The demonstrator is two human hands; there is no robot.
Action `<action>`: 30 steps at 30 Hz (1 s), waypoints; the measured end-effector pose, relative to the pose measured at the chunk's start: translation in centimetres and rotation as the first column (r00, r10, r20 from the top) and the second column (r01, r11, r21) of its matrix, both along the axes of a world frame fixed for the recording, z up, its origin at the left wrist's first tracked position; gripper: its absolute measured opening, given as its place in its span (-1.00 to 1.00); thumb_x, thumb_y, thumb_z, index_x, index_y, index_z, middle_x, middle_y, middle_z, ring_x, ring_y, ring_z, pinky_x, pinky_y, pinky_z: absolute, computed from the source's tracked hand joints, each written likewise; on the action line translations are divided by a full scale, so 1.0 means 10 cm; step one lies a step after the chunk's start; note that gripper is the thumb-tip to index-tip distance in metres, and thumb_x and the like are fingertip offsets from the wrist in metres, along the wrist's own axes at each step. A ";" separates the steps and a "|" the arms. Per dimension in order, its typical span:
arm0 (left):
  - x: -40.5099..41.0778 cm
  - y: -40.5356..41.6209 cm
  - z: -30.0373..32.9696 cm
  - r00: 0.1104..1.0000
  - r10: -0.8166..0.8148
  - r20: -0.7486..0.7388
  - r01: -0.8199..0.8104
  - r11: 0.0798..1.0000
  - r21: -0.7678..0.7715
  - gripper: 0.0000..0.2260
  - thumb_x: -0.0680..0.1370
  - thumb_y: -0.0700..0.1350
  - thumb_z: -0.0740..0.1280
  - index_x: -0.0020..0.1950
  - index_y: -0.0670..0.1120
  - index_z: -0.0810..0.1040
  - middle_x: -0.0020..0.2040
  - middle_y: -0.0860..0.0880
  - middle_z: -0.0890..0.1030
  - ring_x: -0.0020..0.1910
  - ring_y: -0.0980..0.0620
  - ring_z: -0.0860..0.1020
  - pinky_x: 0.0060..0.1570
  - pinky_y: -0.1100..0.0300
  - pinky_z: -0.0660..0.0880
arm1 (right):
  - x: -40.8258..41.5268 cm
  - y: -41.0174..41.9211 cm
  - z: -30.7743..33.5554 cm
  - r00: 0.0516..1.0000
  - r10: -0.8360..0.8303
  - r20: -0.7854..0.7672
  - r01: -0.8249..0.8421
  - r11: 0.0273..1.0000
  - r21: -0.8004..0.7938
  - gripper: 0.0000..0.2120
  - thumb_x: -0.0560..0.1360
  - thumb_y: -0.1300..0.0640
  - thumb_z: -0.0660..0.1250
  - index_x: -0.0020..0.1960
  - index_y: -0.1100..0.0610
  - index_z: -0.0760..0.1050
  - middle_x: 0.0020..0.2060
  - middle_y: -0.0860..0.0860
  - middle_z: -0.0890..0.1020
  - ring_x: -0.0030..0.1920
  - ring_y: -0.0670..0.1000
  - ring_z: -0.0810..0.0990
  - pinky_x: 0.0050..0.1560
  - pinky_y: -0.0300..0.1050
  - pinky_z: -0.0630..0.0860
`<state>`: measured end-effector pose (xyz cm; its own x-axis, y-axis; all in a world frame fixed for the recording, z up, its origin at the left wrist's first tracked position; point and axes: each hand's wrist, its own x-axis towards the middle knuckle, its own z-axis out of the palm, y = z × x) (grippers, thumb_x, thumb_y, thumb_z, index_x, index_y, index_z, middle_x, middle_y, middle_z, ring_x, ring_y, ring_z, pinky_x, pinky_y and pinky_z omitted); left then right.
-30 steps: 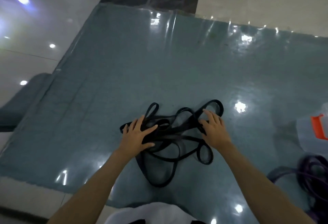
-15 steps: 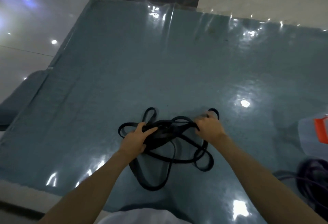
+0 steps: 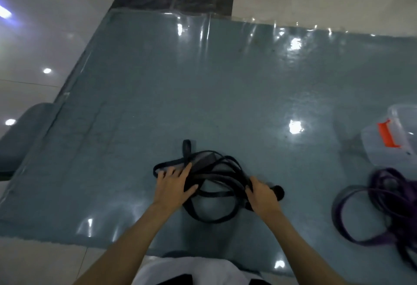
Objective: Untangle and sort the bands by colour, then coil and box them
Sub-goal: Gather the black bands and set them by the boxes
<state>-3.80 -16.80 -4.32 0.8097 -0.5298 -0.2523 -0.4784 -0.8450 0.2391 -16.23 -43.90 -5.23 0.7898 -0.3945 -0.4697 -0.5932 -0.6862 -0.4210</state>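
Observation:
A bunch of black bands [image 3: 214,172] lies gathered in loose loops on the blue mat [image 3: 203,93], right in front of me. My left hand [image 3: 172,186] presses flat on the left side of the bunch, fingers spread, thumb hooked over a strand. My right hand [image 3: 262,195] is closed around the right side of the bunch, and a black loop end sticks out beyond its knuckles. A pile of purple bands [image 3: 381,203] lies on the mat at the right.
A clear plastic box [image 3: 397,149] with an orange clip [image 3: 387,134] stands at the right edge, just behind the purple pile. Glossy floor tiles surround the mat. A grey-blue cushion [image 3: 24,133] lies off the mat's left edge.
The black bands have been drawn in from a wide spread to a tighter bunch. My right hand has shut on the right side and pulled nearer to me; my left hand stays on the left side.

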 end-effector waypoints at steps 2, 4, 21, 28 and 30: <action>-0.02 0.09 -0.04 0.993 -0.072 0.098 0.068 0.997 0.046 -0.28 0.57 0.43 0.18 0.64 0.08 0.34 0.36 -0.11 0.64 0.47 -0.28 0.46 0.41 -0.40 0.26 | -0.04 0.13 0.05 0.982 -0.190 0.009 0.188 0.977 0.103 -0.80 0.71 0.16 0.24 0.15 0.30 0.52 -0.02 0.21 0.68 0.01 0.22 0.68 0.04 0.10 0.61; 0.01 0.16 -0.08 0.995 -0.079 0.068 0.075 0.996 0.054 -0.23 0.56 0.49 0.16 0.70 0.22 0.08 0.55 -0.15 0.46 0.62 -0.33 0.24 0.51 -0.47 -0.05 | -0.09 0.24 0.11 0.968 -0.249 0.018 0.246 0.964 0.096 -0.77 0.71 0.14 0.24 0.10 0.31 0.55 -0.05 0.24 0.68 0.00 0.24 0.67 0.06 0.15 0.61; 0.40 0.31 -0.21 0.846 -0.526 0.088 0.512 0.848 0.136 -0.19 0.60 0.46 0.10 0.73 0.12 -0.07 0.19 -0.13 0.55 0.14 -0.12 0.52 0.22 -0.01 0.38 | -0.38 1.11 0.22 0.911 -0.380 0.161 0.273 0.848 0.455 -0.10 0.51 0.21 0.57 0.68 0.14 0.12 0.51 0.09 0.45 0.48 0.10 0.46 0.46 -0.02 0.43; 0.36 0.26 0.05 0.877 -0.472 -0.089 0.459 0.878 -0.137 -0.16 0.69 0.03 0.32 0.66 0.17 -0.31 -0.17 -0.01 0.54 -0.10 -0.09 0.51 0.11 0.02 0.39 | -0.43 1.62 0.26 0.857 -0.489 0.164 0.261 0.685 0.680 -0.13 0.58 0.39 0.43 0.70 0.02 0.04 0.48 0.03 0.48 0.47 0.04 0.48 0.49 0.08 0.46; 0.30 0.29 0.09 0.852 -0.487 -0.192 0.453 0.870 -0.197 -0.13 0.69 0.00 0.33 0.65 0.21 -0.34 -0.22 -0.04 0.56 -0.12 -0.07 0.53 0.30 0.02 0.33 | -0.48 1.67 0.26 0.809 -0.566 0.157 0.296 0.623 0.724 -0.14 0.58 0.45 0.38 0.70 0.00 0.07 0.42 0.04 0.54 0.44 0.07 0.53 0.42 0.09 0.53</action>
